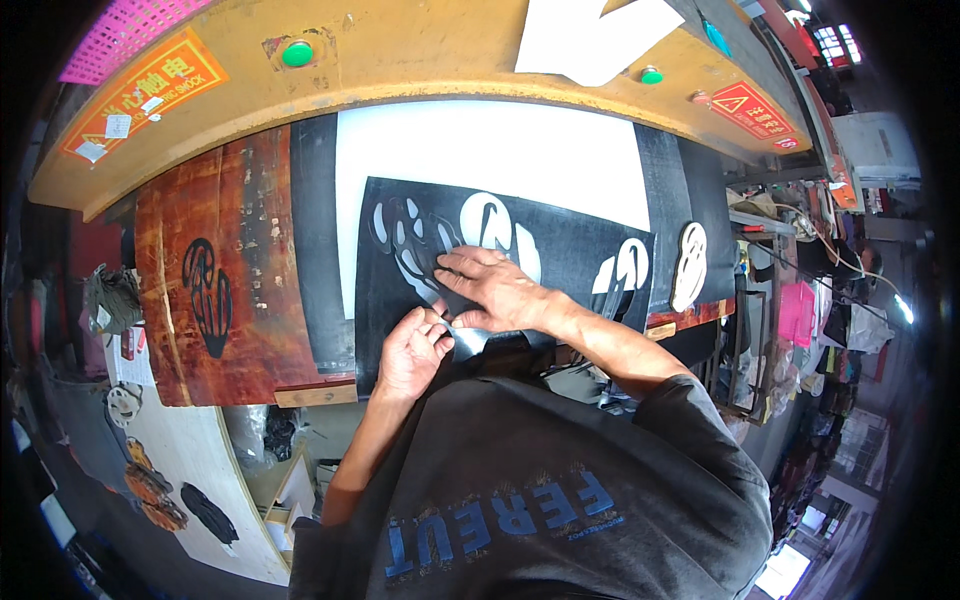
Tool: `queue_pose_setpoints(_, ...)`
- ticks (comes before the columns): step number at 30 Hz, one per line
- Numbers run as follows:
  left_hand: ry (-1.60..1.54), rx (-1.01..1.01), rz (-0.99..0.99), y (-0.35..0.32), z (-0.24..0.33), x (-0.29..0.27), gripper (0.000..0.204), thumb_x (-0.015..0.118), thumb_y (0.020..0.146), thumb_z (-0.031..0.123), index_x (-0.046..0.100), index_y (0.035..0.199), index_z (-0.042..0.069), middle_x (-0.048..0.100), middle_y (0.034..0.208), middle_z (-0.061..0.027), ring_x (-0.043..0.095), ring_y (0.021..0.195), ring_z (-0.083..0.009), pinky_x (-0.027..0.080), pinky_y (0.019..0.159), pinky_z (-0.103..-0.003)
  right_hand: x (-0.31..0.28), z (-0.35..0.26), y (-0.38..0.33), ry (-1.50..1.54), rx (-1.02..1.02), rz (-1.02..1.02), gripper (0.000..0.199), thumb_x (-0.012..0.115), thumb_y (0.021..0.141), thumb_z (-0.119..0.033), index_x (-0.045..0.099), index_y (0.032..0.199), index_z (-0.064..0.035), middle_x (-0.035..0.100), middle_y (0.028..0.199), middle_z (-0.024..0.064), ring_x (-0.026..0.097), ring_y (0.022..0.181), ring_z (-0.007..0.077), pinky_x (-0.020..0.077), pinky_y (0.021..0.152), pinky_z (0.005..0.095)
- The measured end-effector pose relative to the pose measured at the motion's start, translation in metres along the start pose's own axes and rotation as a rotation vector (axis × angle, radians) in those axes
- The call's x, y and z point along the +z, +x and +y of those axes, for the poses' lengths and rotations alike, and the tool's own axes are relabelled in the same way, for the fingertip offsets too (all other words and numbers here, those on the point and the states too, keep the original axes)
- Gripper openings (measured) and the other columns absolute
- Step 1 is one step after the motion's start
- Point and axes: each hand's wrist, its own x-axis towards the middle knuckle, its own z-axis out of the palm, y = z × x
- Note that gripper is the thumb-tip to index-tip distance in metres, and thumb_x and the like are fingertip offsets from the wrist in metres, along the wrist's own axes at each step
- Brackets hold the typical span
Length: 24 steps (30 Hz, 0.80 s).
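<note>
Black sheet (560,255) lay flat on a white board (480,150), lower edge toward the person. Several shapes were already cut out of it, white showing through the holes. A cut black strip (462,340) was lifted at its near edge, curling up off the sheet.

Single head view, worn high, looking steeply down over the chest onto the bench (250,300), close in. Facing forward toward the yellow machine edge (420,60) at top. Fisheye bending every straight line near the rim; workshop aisle (850,350) spilling away right.
</note>
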Motion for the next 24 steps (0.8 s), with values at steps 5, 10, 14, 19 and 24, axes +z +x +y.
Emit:
queue_pose_setpoints(5, 0.317, -0.053, 0.204, -0.017, 0.021, 0.046, 0.031, 0.069, 0.106, 0.032, 0.069, 0.127, 0.01, 0.07, 0.134, -0.0073, 0.068, 0.117, -0.0235, 0.059, 0.092, -0.045, -0.008, 0.004, 0.01, 0.184, 0.075, 0.148, 0.035, 0.066, 0.105, -0.032, 0.07, 0.123, -0.0022, 0.072, 0.122, 0.0191, 0.065, 0.12, 0.0445, 0.0529, 0.102, 0.0528)
queue_pose_setpoints(10, 1.89, 0.412, 0.421, -0.032, 0.033, 0.081, 0.027, 0.071, 0.099, 0.026, 0.068, 0.084, 0.004, 0.073, 0.081, -0.0208, 0.073, 0.084, -0.0417, 0.057, 0.073, -0.052, -0.004, 0.006, 0.016, 0.473, 0.372, 0.312, 0.029, 0.055, 0.113, -0.028, 0.064, 0.103, -0.0018, 0.07, 0.102, 0.0228, 0.068, 0.099, 0.0486, 0.0546, 0.086, 0.0544)
queue_pose_setpoints(14, 1.969, 1.152, 0.063, 0.029, 0.046, 0.049, 0.028, 0.078, 0.093, 0.022, 0.063, 0.073, 0.009, 0.066, 0.07, -0.0086, 0.066, 0.068, -0.033, 0.054, 0.063, -0.047, -0.03, 0.021, 0.045, 0.243, 0.021, -0.121, 0.025, 0.06, 0.11, -0.025, 0.072, 0.108, -0.0039, 0.071, 0.102, 0.0214, 0.07, 0.1, 0.0443, 0.0566, 0.086, 0.0524)
queue_pose_setpoints(19, 2.055, 1.275, 0.163, 0.051, 0.035, 0.01, 0.032, 0.084, 0.088, 0.028, 0.063, 0.069, 0.013, 0.064, 0.068, -0.0047, 0.065, 0.064, -0.0281, 0.053, 0.057, -0.043, -0.155, 0.14, 0.102, 0.378, 0.467, 0.846, 0.036, 0.057, 0.106, -0.03, 0.078, 0.102, -0.0013, 0.076, 0.087, 0.0151, 0.072, 0.081, 0.0274, 0.0567, 0.077, 0.0445)
queue_pose_setpoints(24, 2.024, 1.239, 0.148, 0.045, 0.034, 0.016, 0.03, 0.082, 0.088, 0.026, 0.064, 0.069, 0.012, 0.064, 0.069, -0.0065, 0.064, 0.064, -0.03, 0.052, 0.059, -0.044, -0.236, 0.129, 0.089, 0.46, 0.422, 0.895, 0.038, 0.057, 0.112, -0.041, 0.069, 0.11, -0.0047, 0.07, 0.105, 0.0091, 0.059, 0.096, 0.0205, 0.0469, 0.087, 0.0375)
